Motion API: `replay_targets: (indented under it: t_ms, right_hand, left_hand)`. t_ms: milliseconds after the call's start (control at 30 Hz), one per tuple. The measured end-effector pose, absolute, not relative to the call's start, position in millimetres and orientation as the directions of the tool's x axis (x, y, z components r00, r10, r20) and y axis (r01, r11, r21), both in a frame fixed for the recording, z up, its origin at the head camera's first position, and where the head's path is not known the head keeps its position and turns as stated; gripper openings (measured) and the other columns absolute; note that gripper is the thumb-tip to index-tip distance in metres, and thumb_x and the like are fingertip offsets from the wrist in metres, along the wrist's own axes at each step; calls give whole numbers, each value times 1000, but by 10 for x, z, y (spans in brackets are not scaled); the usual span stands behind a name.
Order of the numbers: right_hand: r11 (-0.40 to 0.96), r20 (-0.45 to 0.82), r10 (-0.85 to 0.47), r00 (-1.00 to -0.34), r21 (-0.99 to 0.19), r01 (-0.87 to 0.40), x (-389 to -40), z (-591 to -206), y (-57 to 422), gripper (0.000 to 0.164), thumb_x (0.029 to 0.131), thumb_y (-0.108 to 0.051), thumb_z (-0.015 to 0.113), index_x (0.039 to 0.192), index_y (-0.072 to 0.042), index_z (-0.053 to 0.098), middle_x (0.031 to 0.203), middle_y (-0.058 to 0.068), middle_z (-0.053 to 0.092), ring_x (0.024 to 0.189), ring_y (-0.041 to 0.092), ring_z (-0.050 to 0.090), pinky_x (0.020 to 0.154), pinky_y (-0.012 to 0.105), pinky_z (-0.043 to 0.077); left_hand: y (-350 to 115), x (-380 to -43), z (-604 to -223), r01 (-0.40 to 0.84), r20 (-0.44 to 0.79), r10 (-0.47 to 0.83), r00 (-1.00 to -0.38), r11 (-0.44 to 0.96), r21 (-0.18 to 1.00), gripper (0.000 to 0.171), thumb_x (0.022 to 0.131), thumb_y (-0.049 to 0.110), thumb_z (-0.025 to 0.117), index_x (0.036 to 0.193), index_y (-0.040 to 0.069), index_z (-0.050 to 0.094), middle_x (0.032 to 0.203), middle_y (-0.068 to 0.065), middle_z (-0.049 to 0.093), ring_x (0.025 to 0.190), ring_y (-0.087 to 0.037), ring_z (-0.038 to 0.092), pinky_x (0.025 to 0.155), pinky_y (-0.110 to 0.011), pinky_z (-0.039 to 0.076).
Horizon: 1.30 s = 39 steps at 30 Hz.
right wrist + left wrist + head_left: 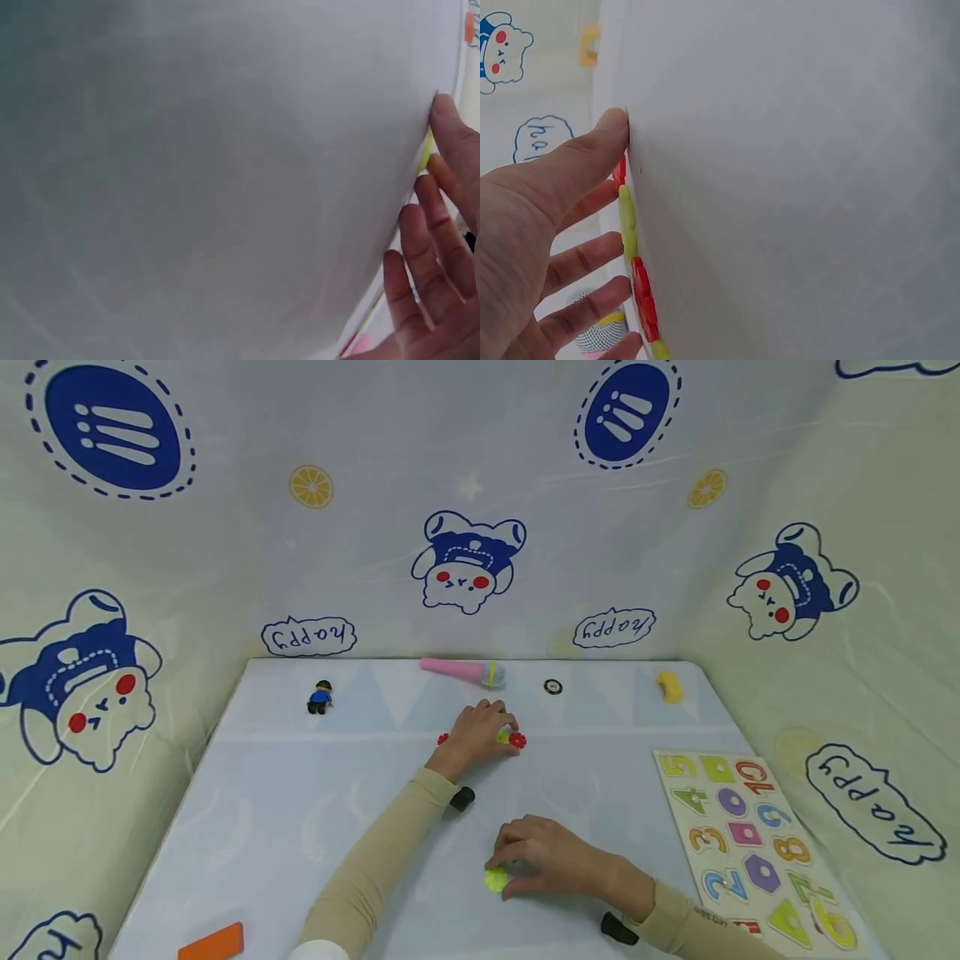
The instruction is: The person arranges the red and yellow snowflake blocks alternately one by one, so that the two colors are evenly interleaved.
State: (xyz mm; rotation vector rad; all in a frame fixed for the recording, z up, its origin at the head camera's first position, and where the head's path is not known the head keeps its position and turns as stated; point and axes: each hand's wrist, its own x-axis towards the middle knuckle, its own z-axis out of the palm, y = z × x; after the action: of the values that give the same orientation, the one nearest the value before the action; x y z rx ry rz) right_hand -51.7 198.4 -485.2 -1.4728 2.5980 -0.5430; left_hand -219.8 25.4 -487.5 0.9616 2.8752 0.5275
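Near the middle of the table, my left hand grips a row of flower-shaped pieces, with a red piece showing at the right end. In the left wrist view the row alternates yellow-green and red; the thumb lies on the near side and the fingers along the far side. My palm hides most of the row from the head view. Closer to the front, my right hand pinches a yellow-green flower-shaped piece between thumb and index finger. A sliver of that piece appears in the right wrist view.
Along the back lie a toy figure, a pink toy microphone, a small black ring-like disc and a yellow piece. A number puzzle board covers the right side. An orange block lies front left.
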Motion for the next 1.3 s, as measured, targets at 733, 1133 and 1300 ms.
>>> replay_targets:
  t_ms: [733,1133,1300]
  right_hand:
    - [794,65,-582,-810,-168,-584,-1409,-4677,2268,31,85,-31,95,109,-16,83,101,-6,73,87,10,61,88,38,53]
    - [869,70,-453,-889,-187,-458,-1912,-4667,2467,30,87,-28,94,111,-12,83,103,-1,78,91,17,71,86,42,55]
    - [871,17,-414,-910,-282,-402,-1957,-4710,2523,28,89,-28,93,111,-12,84,101,-3,78,92,16,71,87,42,57]
  left_hand:
    - [282,-2217,-4884,552,50,566,-823,775,309,33,95,47,85,122,28,85,124,0,68,114,-21,61,98,-41,55]
    - [261,-2211,-4921,565,67,578,-813,755,332,32,93,46,87,119,27,87,119,0,69,111,-21,61,97,-40,55]
    - [258,-2222,-4918,565,72,576,-814,756,331,33,93,46,87,120,27,87,119,0,69,110,-20,60,96,-38,54]
